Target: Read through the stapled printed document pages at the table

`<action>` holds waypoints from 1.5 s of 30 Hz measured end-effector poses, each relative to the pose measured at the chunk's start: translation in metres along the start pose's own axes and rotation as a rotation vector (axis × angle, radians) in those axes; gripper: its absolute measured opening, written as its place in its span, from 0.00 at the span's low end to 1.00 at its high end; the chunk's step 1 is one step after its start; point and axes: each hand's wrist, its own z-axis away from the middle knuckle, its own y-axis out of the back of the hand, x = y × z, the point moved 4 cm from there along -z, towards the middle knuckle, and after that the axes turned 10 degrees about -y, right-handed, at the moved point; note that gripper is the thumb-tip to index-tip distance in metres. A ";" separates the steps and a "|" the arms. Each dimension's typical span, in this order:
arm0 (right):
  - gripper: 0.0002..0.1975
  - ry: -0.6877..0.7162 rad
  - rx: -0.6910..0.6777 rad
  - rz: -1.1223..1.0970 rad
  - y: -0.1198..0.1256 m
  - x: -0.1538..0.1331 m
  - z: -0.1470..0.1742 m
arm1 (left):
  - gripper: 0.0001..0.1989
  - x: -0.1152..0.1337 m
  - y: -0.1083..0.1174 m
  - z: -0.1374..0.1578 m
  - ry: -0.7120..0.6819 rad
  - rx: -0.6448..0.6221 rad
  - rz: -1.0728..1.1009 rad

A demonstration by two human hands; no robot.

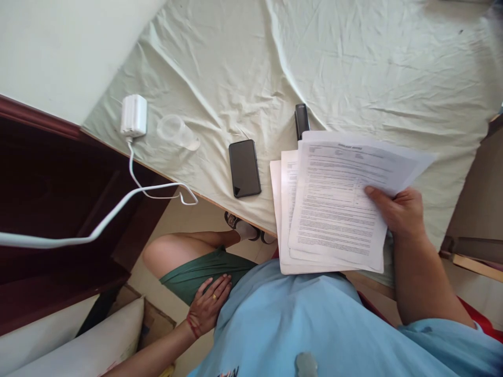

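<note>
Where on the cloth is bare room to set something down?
Widest: the cloth beyond the phone and black object; smaller: between phone and translucent container. Crowded: between phone and papers, held in the right hand.

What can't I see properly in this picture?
- Right hand, head view: the papers cover most of its fingers.
- Small print, head view: too tiny and blurry to read.
- Black object, head view: papers hide its near end.
- White cable, head view: the left edge cuts it off.

Two hands (pixel 404 212), several sheets (pixel 334 204), one phone (pixel 244 167), one charger (pixel 134 115), one clear container (pixel 176 132)
</note>
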 end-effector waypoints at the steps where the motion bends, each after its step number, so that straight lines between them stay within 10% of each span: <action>1: 0.15 0.002 -0.028 0.025 -0.002 0.002 0.001 | 0.23 0.000 0.000 0.000 0.000 -0.002 0.000; 11: 0.09 0.289 0.027 0.281 -0.002 0.006 -0.001 | 0.24 0.000 0.000 -0.001 0.004 -0.012 -0.005; 24: 0.12 0.235 0.272 0.000 0.026 -0.013 -0.010 | 0.23 0.000 0.003 -0.005 0.020 0.005 0.020; 45: 0.08 0.146 0.239 -0.208 0.041 -0.015 -0.018 | 0.26 0.000 0.002 -0.002 0.018 -0.004 0.012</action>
